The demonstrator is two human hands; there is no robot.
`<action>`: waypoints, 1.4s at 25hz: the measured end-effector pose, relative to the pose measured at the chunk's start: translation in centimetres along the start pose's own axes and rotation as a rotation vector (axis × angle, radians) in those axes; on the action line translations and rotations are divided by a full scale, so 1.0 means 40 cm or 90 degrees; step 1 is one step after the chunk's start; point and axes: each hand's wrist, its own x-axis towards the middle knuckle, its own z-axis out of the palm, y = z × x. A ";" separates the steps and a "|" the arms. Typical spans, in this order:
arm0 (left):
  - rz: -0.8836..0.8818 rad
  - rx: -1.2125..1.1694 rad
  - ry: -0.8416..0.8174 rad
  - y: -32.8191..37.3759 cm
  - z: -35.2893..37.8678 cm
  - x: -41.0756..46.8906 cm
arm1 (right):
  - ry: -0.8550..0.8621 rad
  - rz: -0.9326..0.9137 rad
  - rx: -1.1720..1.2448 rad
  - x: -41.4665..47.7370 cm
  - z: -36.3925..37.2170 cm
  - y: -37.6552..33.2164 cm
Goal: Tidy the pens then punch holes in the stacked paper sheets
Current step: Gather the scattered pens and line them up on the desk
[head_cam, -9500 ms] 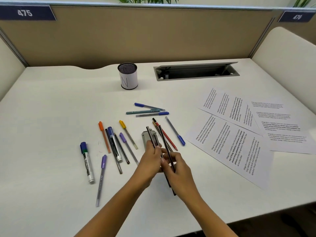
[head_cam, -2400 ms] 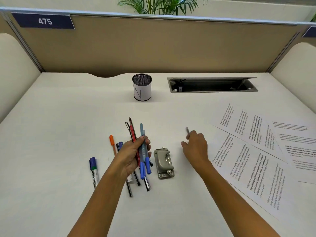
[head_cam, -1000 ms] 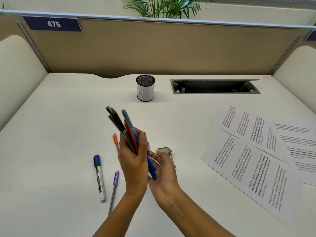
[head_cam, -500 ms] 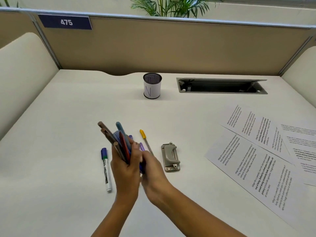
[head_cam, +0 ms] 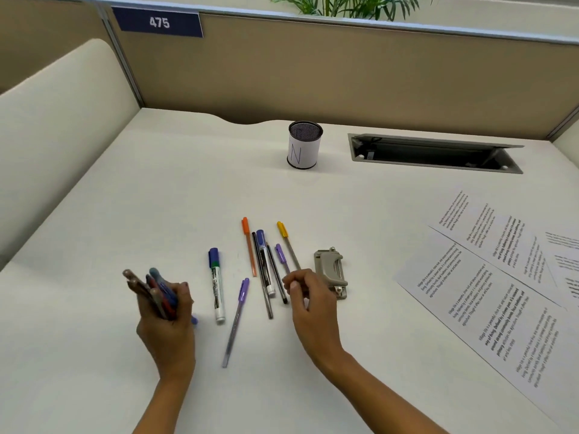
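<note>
Pens maybe half gathered: left hand [head_cam: 164,311] grips a mixed-colour bundle of pens [head_cam: 153,291], and several loose pens [head_cam: 263,270] lie mid-desk. Right hand [head_cam: 308,297] curls at their near ends, and I can't tell if it's pinching one. The grey metal hole punch [head_cam: 330,270] and the printed paper sheets [head_cam: 470,296] spread out on the right still wait.

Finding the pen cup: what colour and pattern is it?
The pen cup is black mesh, wrapped in white paper marked N; head view.
</note>
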 end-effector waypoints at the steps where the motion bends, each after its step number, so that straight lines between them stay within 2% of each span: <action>1: -0.002 0.017 -0.015 -0.016 -0.001 -0.007 | -0.008 -0.022 -0.011 -0.006 0.005 0.000; 8: -0.094 0.010 -0.080 -0.002 0.017 0.022 | -0.070 -0.093 -0.097 -0.021 0.056 -0.015; 11: -0.149 0.099 -0.116 0.003 0.025 0.031 | -0.096 -0.059 -0.173 -0.013 0.087 -0.019; 14: -0.185 0.209 -0.198 0.020 0.042 0.044 | -0.137 -0.008 -0.271 -0.003 0.127 -0.033; 16: -0.174 0.287 -0.231 0.034 0.055 0.044 | -0.164 0.002 -0.329 0.001 0.150 -0.049; 19: -0.090 0.417 -0.225 0.047 0.073 0.040 | -0.193 0.031 -0.390 0.017 0.165 -0.065; 23: -0.063 0.508 -0.223 0.062 0.102 0.035 | -0.218 0.083 -0.397 0.042 0.165 -0.079; 25: -0.068 0.514 -0.222 0.070 0.112 0.036 | -0.225 0.105 -0.376 0.053 0.154 -0.085; 28: -0.062 0.472 -0.235 0.071 0.116 0.053 | -0.178 0.104 -0.379 0.087 0.127 -0.097; 31: -0.114 0.384 -0.271 0.069 0.124 0.072 | -0.110 0.073 -0.456 0.132 0.103 -0.089; 35: -0.179 0.326 -0.327 0.070 0.150 0.074 | -0.119 0.142 -0.482 0.169 0.087 -0.063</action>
